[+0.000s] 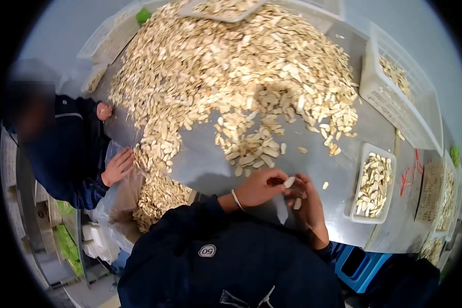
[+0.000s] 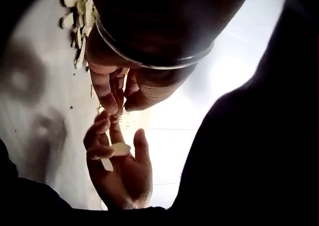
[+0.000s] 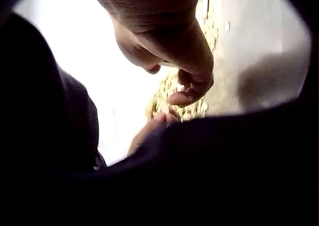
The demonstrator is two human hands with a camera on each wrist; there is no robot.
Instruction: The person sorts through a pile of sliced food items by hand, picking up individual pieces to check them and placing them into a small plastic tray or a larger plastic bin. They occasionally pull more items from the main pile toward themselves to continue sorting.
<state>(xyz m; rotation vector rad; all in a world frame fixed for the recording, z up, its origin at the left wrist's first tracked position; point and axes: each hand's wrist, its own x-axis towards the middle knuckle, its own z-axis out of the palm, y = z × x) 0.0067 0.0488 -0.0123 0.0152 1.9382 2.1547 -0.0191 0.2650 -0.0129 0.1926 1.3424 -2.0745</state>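
In the head view my left hand (image 1: 262, 188), with a pale bracelet at its wrist, pinches a pale oval dried slice (image 1: 289, 181) between thumb and fingertip. Facing it closely is my right hand (image 1: 311, 208), whose curled fingers hold a couple of similar slices (image 1: 297, 204) against the palm. The left wrist view shows those held slices (image 2: 121, 149) under the right fingers, with the left fingertips just above. Beyond the hands, a small group of loose slices (image 1: 254, 149) lies on the metal table (image 1: 203, 154). The right wrist view is dark, with the right fingers bent.
A large heap of slices (image 1: 226, 61) covers the table's far side. At right stand a small white tray (image 1: 353, 203) of slices and a tall white basket (image 1: 403, 102). Another person's hand (image 1: 119, 167) rests at the left edge, beside a plastic bag (image 1: 120, 200).
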